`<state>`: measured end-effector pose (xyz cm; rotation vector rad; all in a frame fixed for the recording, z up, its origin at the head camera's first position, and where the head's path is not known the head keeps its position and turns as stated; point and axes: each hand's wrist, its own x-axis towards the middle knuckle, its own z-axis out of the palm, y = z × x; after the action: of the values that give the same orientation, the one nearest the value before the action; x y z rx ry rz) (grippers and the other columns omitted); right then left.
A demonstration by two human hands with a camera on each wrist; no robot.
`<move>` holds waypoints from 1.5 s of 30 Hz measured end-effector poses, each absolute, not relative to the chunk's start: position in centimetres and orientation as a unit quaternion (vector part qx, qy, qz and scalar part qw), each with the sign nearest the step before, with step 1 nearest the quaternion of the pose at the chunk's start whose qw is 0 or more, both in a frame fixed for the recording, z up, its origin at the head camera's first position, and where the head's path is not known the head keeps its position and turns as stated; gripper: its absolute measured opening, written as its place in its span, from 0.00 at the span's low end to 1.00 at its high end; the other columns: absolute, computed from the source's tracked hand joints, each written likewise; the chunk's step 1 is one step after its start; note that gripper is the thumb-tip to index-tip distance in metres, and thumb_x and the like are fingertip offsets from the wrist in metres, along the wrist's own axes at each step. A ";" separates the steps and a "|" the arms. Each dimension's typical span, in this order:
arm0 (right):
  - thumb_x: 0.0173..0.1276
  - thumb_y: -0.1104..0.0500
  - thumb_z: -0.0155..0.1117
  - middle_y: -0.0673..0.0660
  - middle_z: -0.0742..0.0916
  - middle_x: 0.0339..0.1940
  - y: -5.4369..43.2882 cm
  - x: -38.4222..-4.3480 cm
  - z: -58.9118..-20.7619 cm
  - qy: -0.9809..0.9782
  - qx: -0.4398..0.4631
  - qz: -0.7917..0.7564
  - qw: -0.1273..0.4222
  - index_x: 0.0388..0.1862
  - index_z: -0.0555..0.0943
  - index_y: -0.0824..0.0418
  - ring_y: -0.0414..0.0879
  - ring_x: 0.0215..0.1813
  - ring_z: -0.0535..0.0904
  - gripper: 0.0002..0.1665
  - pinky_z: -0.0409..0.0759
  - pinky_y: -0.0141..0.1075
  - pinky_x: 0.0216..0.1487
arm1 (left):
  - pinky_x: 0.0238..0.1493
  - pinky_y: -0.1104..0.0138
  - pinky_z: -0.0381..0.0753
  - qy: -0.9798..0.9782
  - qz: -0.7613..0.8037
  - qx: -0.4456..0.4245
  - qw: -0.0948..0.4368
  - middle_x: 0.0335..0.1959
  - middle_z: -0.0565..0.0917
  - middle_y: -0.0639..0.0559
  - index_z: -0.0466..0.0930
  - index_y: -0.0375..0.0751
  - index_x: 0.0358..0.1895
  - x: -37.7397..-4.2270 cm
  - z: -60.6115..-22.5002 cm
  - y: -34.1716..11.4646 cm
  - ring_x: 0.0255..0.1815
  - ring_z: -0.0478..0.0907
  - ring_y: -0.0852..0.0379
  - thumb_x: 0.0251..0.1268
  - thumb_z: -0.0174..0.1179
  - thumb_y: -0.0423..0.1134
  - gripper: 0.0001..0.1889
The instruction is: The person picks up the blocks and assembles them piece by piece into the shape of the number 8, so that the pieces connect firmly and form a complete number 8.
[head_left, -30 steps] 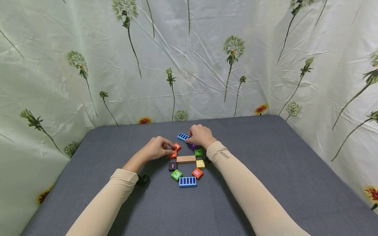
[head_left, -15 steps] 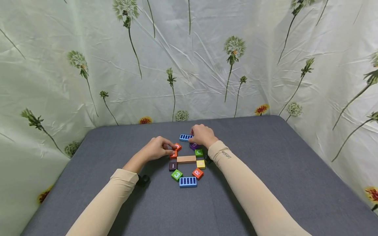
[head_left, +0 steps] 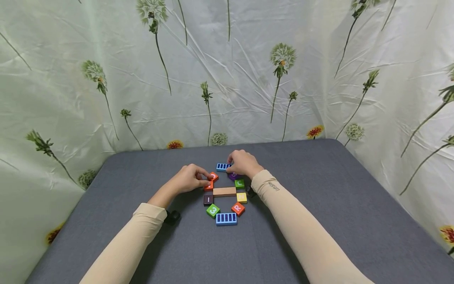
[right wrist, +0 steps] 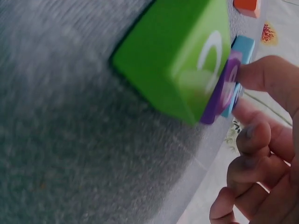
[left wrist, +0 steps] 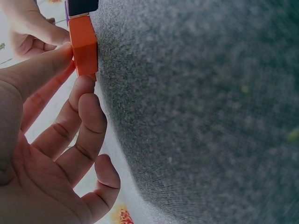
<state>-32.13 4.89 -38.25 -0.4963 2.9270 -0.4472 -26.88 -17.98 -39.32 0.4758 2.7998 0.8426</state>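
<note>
Two hands at block ring | L hand (head_left: 187,178) pinches orange block (left wrist: 83,45), steadying it | R hand (head_left: 242,163) fingertips nudge blue striped block (head_left: 223,167) into gap by purple block (right wrist: 223,91) | grey table (head_left: 319,205)

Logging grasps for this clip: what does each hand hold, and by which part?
The left hand pinches an orange block by its side faces. The right hand touches the blue striped block at its right end.

Grey padded table (head_left: 319,221), pale green flower-printed curtain (head_left: 106,59) behind
</note>
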 end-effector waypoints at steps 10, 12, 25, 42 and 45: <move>0.73 0.49 0.75 0.56 0.90 0.49 5.8 -32.4 -38.1 0.957 -0.195 -0.186 0.108 0.54 0.90 0.54 0.46 0.44 0.85 0.16 0.84 0.44 0.50 | 0.28 0.67 0.70 0.941 0.283 0.163 0.090 0.22 0.81 0.55 0.93 0.44 0.53 -27.0 -39.3 -18.0 0.23 0.72 0.60 0.69 0.74 0.41 0.13; 0.73 0.48 0.74 0.56 0.90 0.49 5.8 -32.4 -38.1 0.955 -0.200 -0.191 0.110 0.55 0.90 0.53 0.46 0.43 0.85 0.16 0.84 0.43 0.49 | 0.28 0.67 0.70 0.941 0.284 0.162 0.092 0.22 0.81 0.55 0.93 0.43 0.53 -26.9 -39.3 -17.9 0.23 0.72 0.60 0.69 0.74 0.41 0.13; 0.75 0.49 0.73 0.53 0.86 0.38 5.9 -32.2 -38.1 0.948 -0.221 -0.199 0.117 0.57 0.89 0.52 0.42 0.33 0.77 0.16 0.72 0.34 0.34 | 0.28 0.66 0.71 0.941 0.283 0.162 0.091 0.22 0.82 0.54 0.93 0.43 0.53 -26.8 -39.2 -17.9 0.23 0.73 0.60 0.70 0.73 0.41 0.12; 0.76 0.48 0.72 0.53 0.85 0.36 6.7 -31.8 -37.6 0.943 -0.237 -0.198 0.122 0.58 0.88 0.53 0.42 0.32 0.75 0.17 0.71 0.34 0.34 | 0.28 0.66 0.70 0.940 0.284 0.163 0.093 0.22 0.81 0.54 0.93 0.44 0.54 -26.9 -39.2 -17.9 0.23 0.72 0.60 0.70 0.73 0.41 0.13; 0.76 0.49 0.71 0.53 0.85 0.36 7.2 -31.7 -37.6 0.942 -0.242 -0.199 0.119 0.57 0.88 0.54 0.41 0.32 0.75 0.16 0.71 0.34 0.34 | 0.28 0.66 0.69 0.941 0.282 0.161 0.094 0.22 0.81 0.54 0.93 0.44 0.54 -26.9 -39.2 -17.9 0.24 0.71 0.60 0.70 0.73 0.41 0.13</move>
<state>-31.73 7.18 -37.57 -0.7071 2.7546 -0.5816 -26.89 -17.89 -39.24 0.4780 2.7916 0.8380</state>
